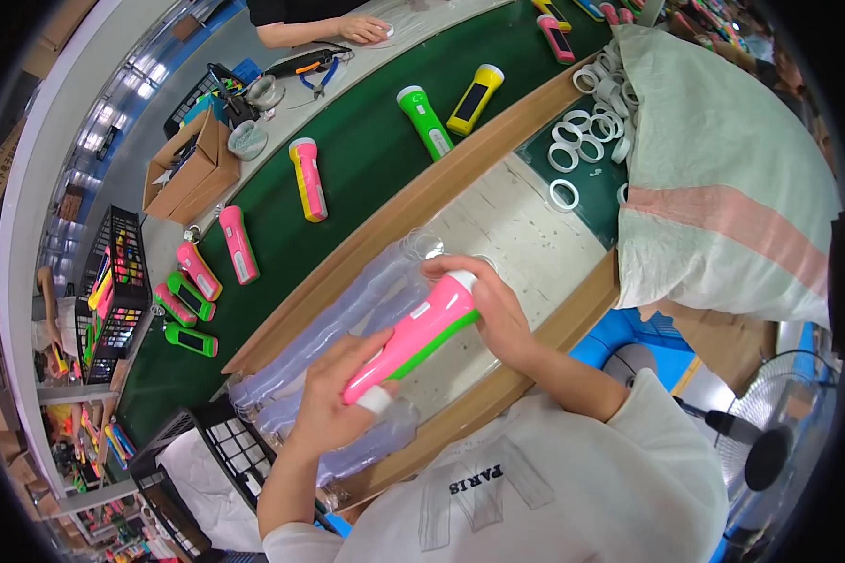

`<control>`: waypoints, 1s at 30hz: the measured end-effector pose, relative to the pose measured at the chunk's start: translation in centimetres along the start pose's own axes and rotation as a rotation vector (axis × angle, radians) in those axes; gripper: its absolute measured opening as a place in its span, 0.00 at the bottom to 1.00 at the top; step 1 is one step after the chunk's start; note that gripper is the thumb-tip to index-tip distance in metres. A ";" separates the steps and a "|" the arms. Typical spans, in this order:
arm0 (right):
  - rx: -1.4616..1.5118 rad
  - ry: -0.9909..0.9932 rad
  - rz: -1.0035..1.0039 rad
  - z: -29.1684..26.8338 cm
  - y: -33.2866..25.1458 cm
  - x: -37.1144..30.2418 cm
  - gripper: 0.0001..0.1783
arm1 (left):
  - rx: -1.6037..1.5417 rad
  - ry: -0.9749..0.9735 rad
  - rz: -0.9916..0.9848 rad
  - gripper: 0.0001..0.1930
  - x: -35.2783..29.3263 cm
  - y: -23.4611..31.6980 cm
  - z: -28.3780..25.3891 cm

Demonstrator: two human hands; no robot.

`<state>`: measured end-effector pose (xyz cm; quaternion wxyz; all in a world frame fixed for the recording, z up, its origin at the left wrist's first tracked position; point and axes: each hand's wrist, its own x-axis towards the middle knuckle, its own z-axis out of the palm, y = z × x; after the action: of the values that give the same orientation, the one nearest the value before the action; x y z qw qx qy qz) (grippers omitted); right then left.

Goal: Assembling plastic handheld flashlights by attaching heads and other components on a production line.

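Note:
Both my hands hold a pink and green flashlight [413, 338] at a slant over the work tray. My left hand [333, 399] is closed around its narrow tail end, and a small white band shows by the fingers there. My right hand [493, 314] is wrapped around the wide head, where a white rim [461, 280] shows. Below the flashlight lie long stacks of nested clear plastic pieces [319, 324]. Farther right, several loose white rings [563, 194] lie on a green surface beside the tray.
A green conveyor belt [347, 178] beyond the wooden rail [385, 220] carries several coloured flashlights. At right bulges a large woven sack [723, 169]. A black crate [239, 450] stands at lower left. Across the belt are a cardboard box [192, 169], pliers [319, 80] and another person's hand [364, 29].

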<state>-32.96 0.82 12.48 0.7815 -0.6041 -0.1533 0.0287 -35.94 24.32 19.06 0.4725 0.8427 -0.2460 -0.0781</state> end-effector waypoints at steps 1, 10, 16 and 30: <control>-0.164 -0.003 -0.195 -0.1 -0.6 -1.1 0.23 | -0.586 0.023 -0.432 0.28 -1.0 0.2 0.4; 0.304 0.056 0.580 -2.1 -1.3 0.6 0.24 | 0.641 0.055 0.303 0.27 0.4 -0.6 2.5; -0.205 -0.170 0.037 -2.6 -0.9 1.0 0.19 | 0.016 0.026 0.092 0.26 0.1 -0.2 3.1; 0.100 0.038 0.581 -5.6 2.4 2.5 0.21 | 0.382 0.120 0.160 0.27 2.7 -2.5 6.8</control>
<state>-28.76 -3.19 9.46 0.7722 -0.5837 0.0420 0.2474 -35.23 18.97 13.54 0.3226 0.8979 -0.2939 0.0580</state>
